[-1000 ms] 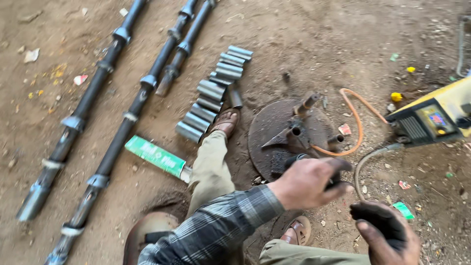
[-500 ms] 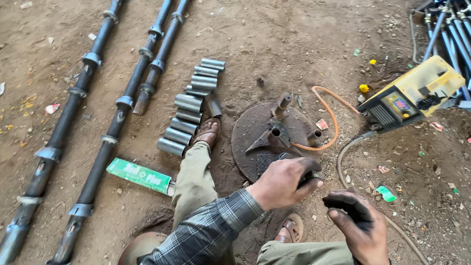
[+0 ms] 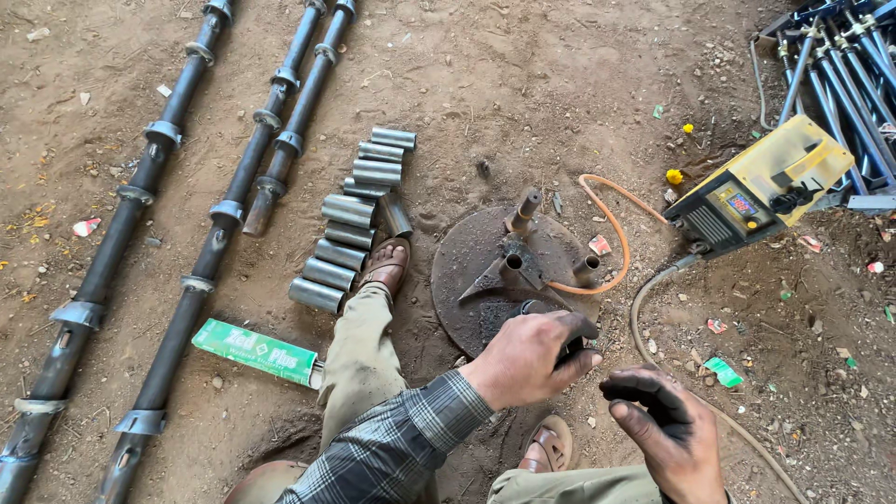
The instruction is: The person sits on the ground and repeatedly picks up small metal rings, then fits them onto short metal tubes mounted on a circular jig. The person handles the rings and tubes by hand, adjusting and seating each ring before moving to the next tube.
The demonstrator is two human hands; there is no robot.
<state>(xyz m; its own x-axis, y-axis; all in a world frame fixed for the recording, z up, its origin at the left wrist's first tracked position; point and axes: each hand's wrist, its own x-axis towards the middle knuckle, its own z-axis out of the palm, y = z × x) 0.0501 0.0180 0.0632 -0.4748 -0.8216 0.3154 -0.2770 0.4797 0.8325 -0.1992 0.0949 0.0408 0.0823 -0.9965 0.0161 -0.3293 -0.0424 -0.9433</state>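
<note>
Round steel plate (image 3: 471,271) lies flat on the dirt; my left hand (image 3: 527,355) curls its fingers around a dark piece at its edge, steadying it, right hand (image 3: 672,429) loosely spread nearby.

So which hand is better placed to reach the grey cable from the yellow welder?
Right, probably. The right hand is empty, fingers loosely curled, and hangs just beside the grey cable. The left hand is closed on a dark piece at the edge of the round plate.
</note>
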